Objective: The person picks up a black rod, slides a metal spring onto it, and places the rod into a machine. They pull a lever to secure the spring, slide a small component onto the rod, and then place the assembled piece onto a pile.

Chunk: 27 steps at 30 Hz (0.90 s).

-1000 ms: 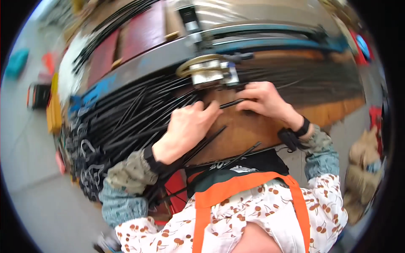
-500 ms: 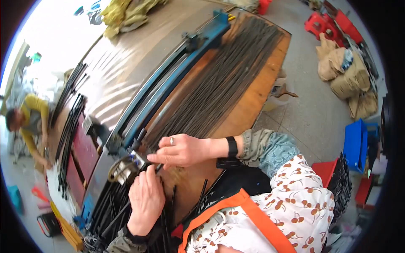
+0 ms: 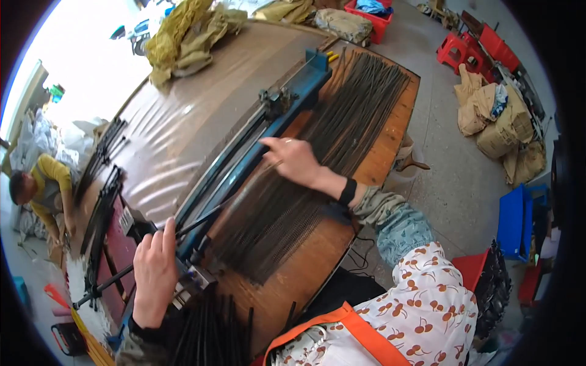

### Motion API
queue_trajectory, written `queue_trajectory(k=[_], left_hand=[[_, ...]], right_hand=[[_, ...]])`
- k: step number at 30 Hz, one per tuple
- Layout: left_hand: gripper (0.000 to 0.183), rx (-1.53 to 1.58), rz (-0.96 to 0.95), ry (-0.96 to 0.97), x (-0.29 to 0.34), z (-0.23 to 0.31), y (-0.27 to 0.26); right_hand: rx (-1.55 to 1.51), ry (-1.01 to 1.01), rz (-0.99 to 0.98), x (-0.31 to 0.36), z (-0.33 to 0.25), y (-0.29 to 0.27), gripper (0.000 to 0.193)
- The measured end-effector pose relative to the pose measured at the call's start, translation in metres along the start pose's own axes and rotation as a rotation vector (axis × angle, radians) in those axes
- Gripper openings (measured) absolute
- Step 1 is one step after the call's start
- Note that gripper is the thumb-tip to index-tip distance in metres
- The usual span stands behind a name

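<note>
My left hand (image 3: 154,271) is closed round a long black rod (image 3: 113,280), which slants across the near end of a blue metal rail (image 3: 249,146). The rod has a knobbed lower end and looks thinner toward its upper right. My right hand (image 3: 296,163) is held over the rail's right side, thumb and fingers pinched on what appears to be the rod's thin end (image 3: 247,186). A metal clamp-like block (image 3: 194,283) is just right of my left hand. Under my right arm lies a wide layer of thin dark rods (image 3: 342,116).
Black tubes (image 3: 210,332) are bunched at the table's near edge. More finished-looking black rods (image 3: 101,207) lie to the left, near a co-worker in yellow sleeves (image 3: 55,168). A sliding carriage (image 3: 278,100) sits on the rail. Sacks (image 3: 500,122) and a blue bin (image 3: 514,216) stand right.
My hands have moved apart from the metal block: the left leftward, the right up and away along the rail. The black rod now stretches between them.
</note>
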<state>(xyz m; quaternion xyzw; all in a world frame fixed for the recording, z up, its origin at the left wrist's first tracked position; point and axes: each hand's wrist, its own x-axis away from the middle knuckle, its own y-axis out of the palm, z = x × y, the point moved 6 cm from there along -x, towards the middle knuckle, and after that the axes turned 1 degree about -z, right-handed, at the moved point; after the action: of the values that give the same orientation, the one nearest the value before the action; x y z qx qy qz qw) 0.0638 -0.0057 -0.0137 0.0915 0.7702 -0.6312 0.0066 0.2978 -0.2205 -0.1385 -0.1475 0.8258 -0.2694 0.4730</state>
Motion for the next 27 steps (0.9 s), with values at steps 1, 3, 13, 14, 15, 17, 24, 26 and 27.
queue_trajectory(k=[1,3,13,14,15,17,24,26,27], left_hand=[[0.033,0.077,0.010,-0.027,0.007,0.004,0.005],[0.017,0.108,-0.058,0.032,0.000,0.021,0.007],[0.045,-0.060,0.135,-0.065,0.045,-0.002,-0.026],[0.046,-0.090,0.161,-0.088,0.057,-0.012,-0.028],[0.047,-0.120,0.190,-0.114,0.069,-0.023,-0.028],[0.048,-0.122,0.183,-0.147,0.082,-0.022,-0.027],[0.037,0.084,0.225,-0.413,0.150,-0.071,-0.044],[0.029,-0.039,0.361,-0.511,0.195,-0.113,-0.066],[0.027,-0.182,0.351,-0.523,0.209,-0.121,-0.077]], right_hand=[[-0.099,-0.053,0.003,-0.010,-0.056,0.004,0.048],[-0.327,-0.302,-0.145,-0.009,-0.121,0.009,0.076],[-0.402,-0.342,0.061,-0.018,-0.153,0.005,0.034],[-0.348,-0.289,-0.018,-0.013,-0.129,0.005,0.037],[-0.293,-0.241,-0.098,-0.006,-0.106,0.014,0.039],[-0.339,-0.186,-0.053,-0.001,-0.125,0.023,0.041],[-0.191,-0.294,0.005,-0.016,-0.134,0.035,0.028],[-0.155,-0.286,-0.022,-0.018,-0.120,0.049,0.024],[-0.191,-0.209,-0.128,-0.018,-0.120,0.062,0.022]])
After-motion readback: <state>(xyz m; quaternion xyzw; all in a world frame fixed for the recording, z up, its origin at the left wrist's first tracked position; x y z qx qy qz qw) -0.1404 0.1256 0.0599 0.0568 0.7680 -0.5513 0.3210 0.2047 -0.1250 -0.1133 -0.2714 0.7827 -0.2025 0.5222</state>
